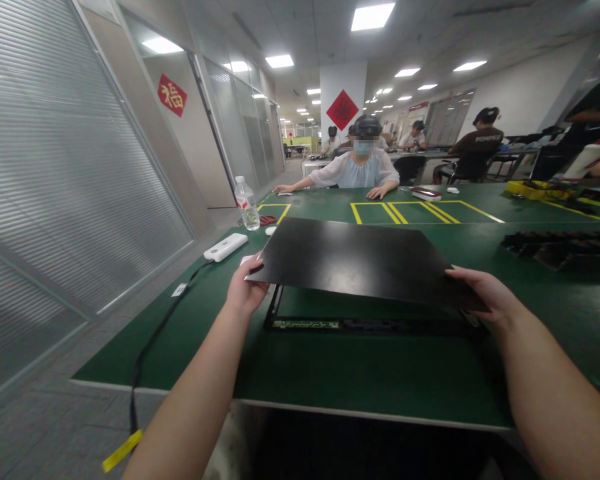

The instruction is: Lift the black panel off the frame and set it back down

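Observation:
A thin, flat black panel (353,257) is held up between my two hands, tilted a little above the table. My left hand (247,287) grips its near left corner, thumb on top and fingers beneath. On the other side, my right hand (490,293) is closed around the right edge near the front corner. Below the panel a black rectangular frame (380,327) lies on the green table (300,373). A strip of green circuit board (305,325) shows along the frame's near bar. The panel hides much of the frame's far part.
Left of the panel are a white power bank (226,247) with a black cable, a water bottle (247,205) and red-handled scissors (267,219). Across the table sits a person (357,167). Dark stacked parts (560,248) lie at right; yellow tape (395,213) marks the far table.

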Demonstrator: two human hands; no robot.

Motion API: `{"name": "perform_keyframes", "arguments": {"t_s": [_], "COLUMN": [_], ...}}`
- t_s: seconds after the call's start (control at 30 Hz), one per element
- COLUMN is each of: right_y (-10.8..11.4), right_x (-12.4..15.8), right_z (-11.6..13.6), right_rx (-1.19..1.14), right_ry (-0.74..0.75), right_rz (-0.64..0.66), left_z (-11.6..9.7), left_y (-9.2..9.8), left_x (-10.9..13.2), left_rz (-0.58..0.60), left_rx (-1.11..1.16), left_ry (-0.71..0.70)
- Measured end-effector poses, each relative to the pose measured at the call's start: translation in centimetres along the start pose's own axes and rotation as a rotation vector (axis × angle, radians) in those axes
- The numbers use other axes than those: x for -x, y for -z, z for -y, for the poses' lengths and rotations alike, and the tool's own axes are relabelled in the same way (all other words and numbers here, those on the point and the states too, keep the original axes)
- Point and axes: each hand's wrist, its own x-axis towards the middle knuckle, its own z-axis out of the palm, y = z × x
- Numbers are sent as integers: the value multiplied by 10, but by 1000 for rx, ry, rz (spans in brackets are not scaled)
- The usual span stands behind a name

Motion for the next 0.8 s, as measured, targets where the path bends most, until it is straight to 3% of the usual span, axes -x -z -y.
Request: {"name": "perform_keyframes", "arguments": {"t_s": [0.1,0.57,0.8], "right_y": [0,14,8], "right_x": [-2,-19,-13], "right_z": [2,-1,-2], "right_rx": [31,378,510], "right_ry": [-62,219,216], "right_rz": [38,-284,-353], "left_z": [0,11,20], "left_y": [0,1,2], "left_x": [0,1,-1], "left_rz": [-2,-10,27], "left_rx": [-15,-66,-117], "left_ry": [-25,-19,-31]}}
